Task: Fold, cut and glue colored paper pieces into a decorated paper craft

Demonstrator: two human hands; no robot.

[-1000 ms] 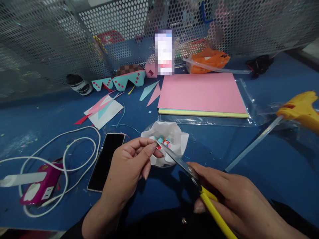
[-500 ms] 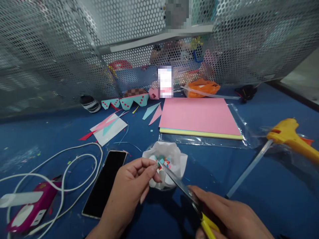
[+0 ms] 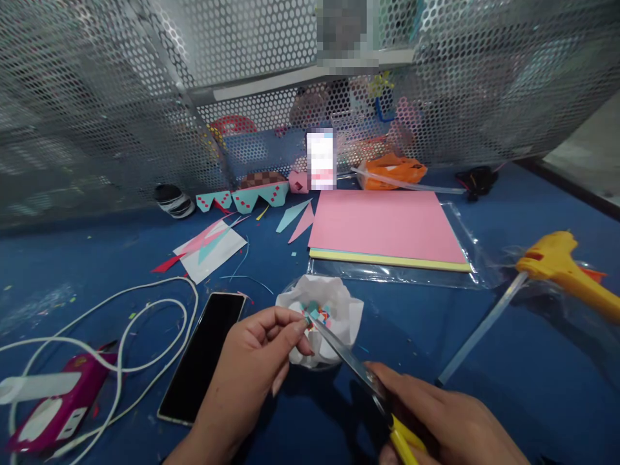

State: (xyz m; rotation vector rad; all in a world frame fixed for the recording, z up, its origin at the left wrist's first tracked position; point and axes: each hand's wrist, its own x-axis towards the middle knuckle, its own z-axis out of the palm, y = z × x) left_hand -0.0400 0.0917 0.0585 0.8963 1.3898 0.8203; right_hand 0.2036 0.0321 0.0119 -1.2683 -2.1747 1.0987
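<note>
My left hand [image 3: 261, 361] is closed in a pinch at the near left rim of a small bowl lined with white paper [image 3: 351, 316]. Between its thumb and finger is a tiny piece of teal paper [image 3: 307, 320], mostly hidden by the fingertips. My right hand [image 3: 436, 413] is wrapped round the yellow handles of a pair of scissors [image 3: 356, 367]. The blades look nearly closed, their tips beside the pinched piece and above the bowl. Small teal, red, white and pink paper bits [image 3: 320, 315] lie in the bowl.
Left of my left hand lie a black phone [image 3: 203, 355], a white cable [image 3: 130, 323] and a magenta device [image 3: 62, 407]. Beyond the bowl are stacked coloured sheets [image 3: 382, 226] and paper scraps [image 3: 210, 248]. A yellow glue gun [image 3: 552, 258] lies right. Perforated metal mesh [image 3: 261, 97] stands behind.
Almost nothing differs. The scissor tips and the pinched piece have shifted very slightly, and the whole view has moved a little.
</note>
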